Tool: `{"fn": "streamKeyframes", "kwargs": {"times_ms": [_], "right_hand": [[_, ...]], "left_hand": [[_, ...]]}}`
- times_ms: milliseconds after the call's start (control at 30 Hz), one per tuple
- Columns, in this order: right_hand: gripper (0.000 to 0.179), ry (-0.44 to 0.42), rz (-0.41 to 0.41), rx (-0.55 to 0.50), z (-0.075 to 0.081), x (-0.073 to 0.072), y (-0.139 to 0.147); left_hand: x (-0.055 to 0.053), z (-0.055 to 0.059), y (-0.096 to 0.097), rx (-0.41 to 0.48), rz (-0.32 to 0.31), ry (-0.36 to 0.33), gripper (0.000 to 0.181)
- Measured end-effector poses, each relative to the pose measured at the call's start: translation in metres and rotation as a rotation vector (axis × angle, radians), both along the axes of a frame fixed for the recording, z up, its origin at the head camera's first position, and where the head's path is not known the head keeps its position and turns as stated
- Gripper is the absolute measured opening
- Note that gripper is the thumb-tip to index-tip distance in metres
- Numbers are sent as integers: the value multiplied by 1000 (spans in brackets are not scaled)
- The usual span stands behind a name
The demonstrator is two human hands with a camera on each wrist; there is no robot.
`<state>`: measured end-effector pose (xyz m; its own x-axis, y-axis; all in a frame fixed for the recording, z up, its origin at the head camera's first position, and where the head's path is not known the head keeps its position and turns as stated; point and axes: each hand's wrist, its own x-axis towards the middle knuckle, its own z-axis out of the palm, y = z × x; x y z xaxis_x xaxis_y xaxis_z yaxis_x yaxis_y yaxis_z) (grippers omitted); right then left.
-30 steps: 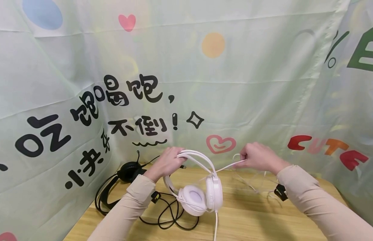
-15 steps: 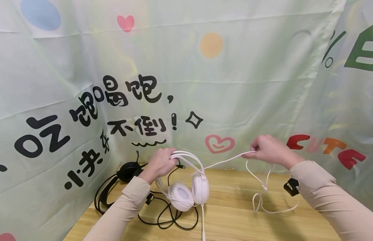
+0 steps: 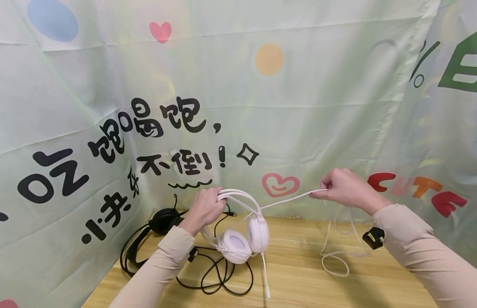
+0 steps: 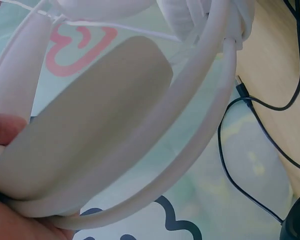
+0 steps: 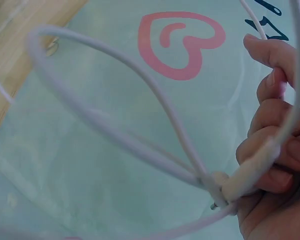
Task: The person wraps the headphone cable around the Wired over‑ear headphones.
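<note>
White headphones (image 3: 258, 234) hang tilted above the wooden table, their ear cups low. My left hand (image 3: 204, 209) grips the headband at its top; in the left wrist view the thumb and fingers wrap round the padded band (image 4: 105, 125). On the other side, my right hand (image 3: 344, 188) pinches the white headphone cable (image 3: 288, 199), which runs fairly straight between the two hands. In the right wrist view, a loop of the cable (image 5: 155, 90) hangs by the curled fingers. A thin white rod (image 3: 265, 278) points down from the right ear cup.
A black headset (image 3: 164, 220) lies at the back left, partly behind my left arm. Its black cable (image 3: 223, 278) coils over the wooden table (image 3: 300, 284), and a black-ended plug (image 3: 231, 213) lies near the back edge. A printed cloth (image 3: 323, 128) hangs behind the table.
My right hand has moved right and slightly up, lengthening the cable stretch between the hands. The headphones and left hand have shifted a little left. Loose cable now hangs below the right hand.
</note>
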<state>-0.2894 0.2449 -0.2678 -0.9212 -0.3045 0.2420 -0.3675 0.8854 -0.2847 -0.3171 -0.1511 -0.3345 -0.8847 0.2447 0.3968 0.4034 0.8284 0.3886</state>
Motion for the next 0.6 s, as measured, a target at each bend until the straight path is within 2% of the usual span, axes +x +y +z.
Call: {"fn": "streamKeyframes", "kwargs": {"times_ms": [367, 600], "right_hand": [[53, 6, -51, 12, 4, 4, 1], [68, 12, -99, 17, 7, 9, -1]], "left_hand": [[0, 3, 3, 47, 56, 23, 13], [-2, 2, 5, 64, 120, 43, 15]]}}
